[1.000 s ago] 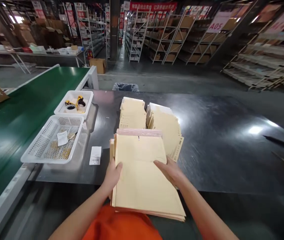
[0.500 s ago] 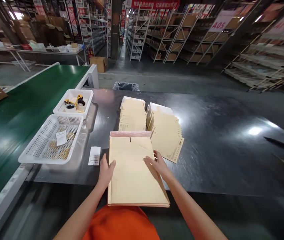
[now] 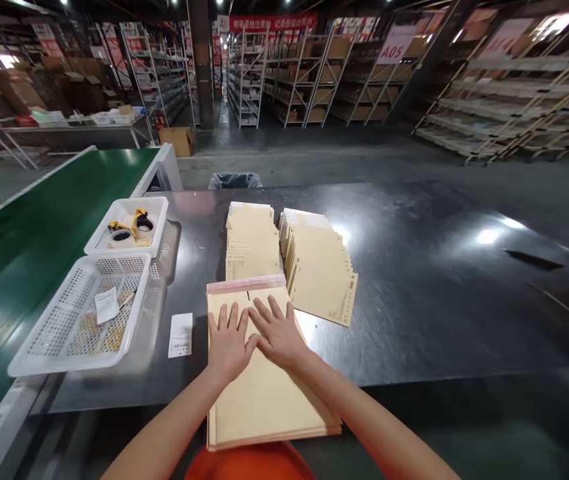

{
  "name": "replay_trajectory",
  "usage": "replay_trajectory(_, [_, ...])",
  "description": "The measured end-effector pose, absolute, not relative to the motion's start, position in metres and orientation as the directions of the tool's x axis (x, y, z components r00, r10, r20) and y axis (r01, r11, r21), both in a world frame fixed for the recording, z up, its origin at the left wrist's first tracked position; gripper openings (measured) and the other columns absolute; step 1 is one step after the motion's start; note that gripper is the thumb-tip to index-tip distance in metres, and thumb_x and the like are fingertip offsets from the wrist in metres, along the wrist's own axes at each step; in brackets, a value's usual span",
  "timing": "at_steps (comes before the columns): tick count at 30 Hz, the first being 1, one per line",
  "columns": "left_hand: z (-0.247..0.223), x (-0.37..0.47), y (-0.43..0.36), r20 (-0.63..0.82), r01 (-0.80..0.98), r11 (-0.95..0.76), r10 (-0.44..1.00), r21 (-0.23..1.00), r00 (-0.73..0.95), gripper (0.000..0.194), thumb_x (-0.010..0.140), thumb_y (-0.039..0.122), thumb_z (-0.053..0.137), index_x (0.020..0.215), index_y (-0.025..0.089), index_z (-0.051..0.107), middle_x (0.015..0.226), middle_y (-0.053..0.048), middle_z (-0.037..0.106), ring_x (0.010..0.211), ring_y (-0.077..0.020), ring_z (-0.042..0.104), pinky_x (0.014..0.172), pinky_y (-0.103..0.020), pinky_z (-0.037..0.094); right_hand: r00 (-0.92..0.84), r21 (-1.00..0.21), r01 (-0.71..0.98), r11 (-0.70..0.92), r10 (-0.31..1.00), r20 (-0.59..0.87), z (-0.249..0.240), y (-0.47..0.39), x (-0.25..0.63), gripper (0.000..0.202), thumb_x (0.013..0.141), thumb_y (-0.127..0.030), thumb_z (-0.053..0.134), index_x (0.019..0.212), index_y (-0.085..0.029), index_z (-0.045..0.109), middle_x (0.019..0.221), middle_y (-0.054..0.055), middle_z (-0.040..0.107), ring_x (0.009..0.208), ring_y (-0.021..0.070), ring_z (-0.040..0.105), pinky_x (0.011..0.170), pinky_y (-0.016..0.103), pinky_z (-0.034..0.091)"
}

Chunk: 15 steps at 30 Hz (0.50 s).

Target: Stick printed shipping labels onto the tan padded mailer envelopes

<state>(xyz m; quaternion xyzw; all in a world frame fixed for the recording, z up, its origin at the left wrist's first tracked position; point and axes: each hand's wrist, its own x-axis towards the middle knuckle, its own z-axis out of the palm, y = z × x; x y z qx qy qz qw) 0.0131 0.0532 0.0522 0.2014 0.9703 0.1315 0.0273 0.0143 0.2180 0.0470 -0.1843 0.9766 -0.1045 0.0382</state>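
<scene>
A stack of large tan paper envelopes lies at the table's front edge, its near end jutting out over the edge. A pinkish strip runs along its far end. My left hand rests flat on the top envelope, fingers spread. Beside it my right hand also lies flat with fingers apart, the two thumbs meeting. Just beyond are two fanned piles of smaller tan envelopes, a left pile and a right pile. To the left of the stack is a white printed slip.
On the left, a white perforated basket holds a slip and rubber bands. Behind it, a smaller white basket contains tape rolls and a yellow tape dispenser. A green conveyor runs alongside the dark table. A lined bin stands beyond.
Both hands have moved from the sides of the large envelope stack onto its top, flattening out and coming together. The camera view has shifted slightly.
</scene>
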Motion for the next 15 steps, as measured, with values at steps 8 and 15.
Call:
replay_trajectory(8, [0.043,0.012,0.049,-0.051,0.396,0.879,0.423,0.264,-0.905,0.062,0.089,0.049,0.035,0.145,0.022,0.029,0.154,-0.012,0.025,0.141,-0.0391,0.016,0.108,-0.066,0.006,-0.932,-0.315,-0.324,0.892,-0.357,-0.054,0.04,0.22,0.013,0.065,0.087,-0.059,0.038,0.145,-0.032,0.027,0.153,0.005,0.024,0.138,0.0428,0.012,0.1,0.073,0.009])
replay_trajectory(15, [0.023,0.013,0.043,-0.013,0.386,0.874,0.408,0.295,-0.913,0.069,0.086,0.056,0.038,0.145,0.022,0.028,0.154,-0.011,0.024,0.142,-0.038,0.013,0.11,-0.063,0.004,-0.944,-0.349,-0.309,0.885,-0.33,-0.001,0.026,0.218,0.013,0.064,0.085,-0.058,0.044,0.143,-0.034,0.03,0.152,0.003,0.028,0.139,0.0388,0.013,0.104,0.069,0.007])
